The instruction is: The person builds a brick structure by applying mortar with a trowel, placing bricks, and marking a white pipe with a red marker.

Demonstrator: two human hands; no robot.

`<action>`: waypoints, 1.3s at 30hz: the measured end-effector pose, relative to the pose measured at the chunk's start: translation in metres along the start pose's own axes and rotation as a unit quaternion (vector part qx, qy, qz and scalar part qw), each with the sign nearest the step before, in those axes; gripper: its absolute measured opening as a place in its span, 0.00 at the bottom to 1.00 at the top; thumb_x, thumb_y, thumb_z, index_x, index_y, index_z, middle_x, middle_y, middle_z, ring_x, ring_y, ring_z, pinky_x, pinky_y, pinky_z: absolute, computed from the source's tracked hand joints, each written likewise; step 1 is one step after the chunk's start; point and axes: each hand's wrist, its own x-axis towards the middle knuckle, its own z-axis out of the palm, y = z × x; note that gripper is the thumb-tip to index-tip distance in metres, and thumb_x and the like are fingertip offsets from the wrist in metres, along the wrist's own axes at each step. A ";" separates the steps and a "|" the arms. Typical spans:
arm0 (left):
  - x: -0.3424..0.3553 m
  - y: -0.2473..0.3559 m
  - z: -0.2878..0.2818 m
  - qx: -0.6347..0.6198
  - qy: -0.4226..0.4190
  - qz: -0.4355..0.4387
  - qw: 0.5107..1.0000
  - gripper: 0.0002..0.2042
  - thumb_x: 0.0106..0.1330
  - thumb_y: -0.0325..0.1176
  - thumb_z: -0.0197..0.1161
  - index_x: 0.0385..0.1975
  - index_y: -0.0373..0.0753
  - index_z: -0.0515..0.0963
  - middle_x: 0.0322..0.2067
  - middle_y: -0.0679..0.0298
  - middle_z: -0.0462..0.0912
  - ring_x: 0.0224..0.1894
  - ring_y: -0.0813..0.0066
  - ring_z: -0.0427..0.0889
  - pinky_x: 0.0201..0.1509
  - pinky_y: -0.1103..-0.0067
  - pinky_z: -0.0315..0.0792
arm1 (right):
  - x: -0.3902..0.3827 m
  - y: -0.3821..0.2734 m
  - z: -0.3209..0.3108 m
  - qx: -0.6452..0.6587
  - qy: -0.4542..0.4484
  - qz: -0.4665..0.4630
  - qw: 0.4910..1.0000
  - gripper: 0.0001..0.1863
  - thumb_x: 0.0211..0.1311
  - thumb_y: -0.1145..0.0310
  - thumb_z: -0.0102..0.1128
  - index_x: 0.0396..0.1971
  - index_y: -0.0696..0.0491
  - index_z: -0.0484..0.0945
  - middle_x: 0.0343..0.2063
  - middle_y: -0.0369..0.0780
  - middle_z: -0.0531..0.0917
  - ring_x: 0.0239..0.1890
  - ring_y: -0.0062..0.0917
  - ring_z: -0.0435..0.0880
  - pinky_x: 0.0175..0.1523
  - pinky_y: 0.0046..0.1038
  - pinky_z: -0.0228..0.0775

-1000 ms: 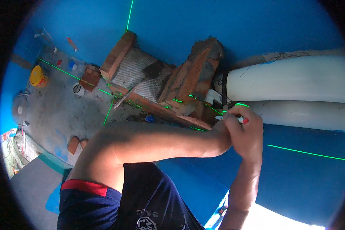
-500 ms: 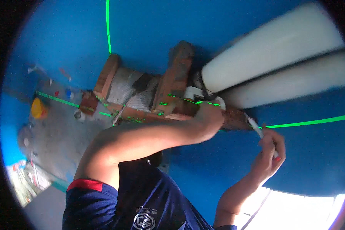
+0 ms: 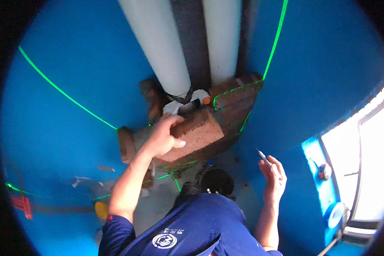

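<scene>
My left hand (image 3: 161,138) grips the left end of a reddish-brown brick (image 3: 200,135), fingers over the top and thumb on the near face. The brick sits at the low brickwork (image 3: 237,102) around the feet of two pipes; whether it rests there or is lifted I cannot tell. Just behind it are a white pipe fitting (image 3: 173,107) and a small orange round end (image 3: 206,100). Off to the right, my right hand (image 3: 275,177) pinches a slim white pen (image 3: 265,158), its thin dark tip pointing up and left, apart from the bricks.
Two thick white pipes (image 3: 158,47) rise behind the brickwork between blue walls (image 3: 72,64). Green laser lines (image 3: 64,94) cross the walls and bricks. A dark bucket (image 3: 217,181) stands below on the floor. At right, a tape measure (image 3: 325,171) and a blue-rimmed roll (image 3: 335,214) lie by the bright window.
The view has swung round, so the pipes now stand upright. My left hand has gone from the white fitting to the brick. My right hand, still holding the pen, is farther from the brickwork.
</scene>
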 end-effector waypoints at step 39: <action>-0.098 0.010 0.093 -0.434 -0.015 -0.188 0.881 0.29 0.42 0.18 0.69 0.51 0.29 0.72 0.44 0.59 0.80 0.48 0.69 0.78 0.56 0.75 0.70 | -0.042 0.035 0.030 -0.306 -0.201 -0.340 0.866 0.23 0.58 0.77 0.59 0.55 0.59 0.72 0.52 0.50 0.77 0.55 0.43 0.76 0.61 0.38 0.66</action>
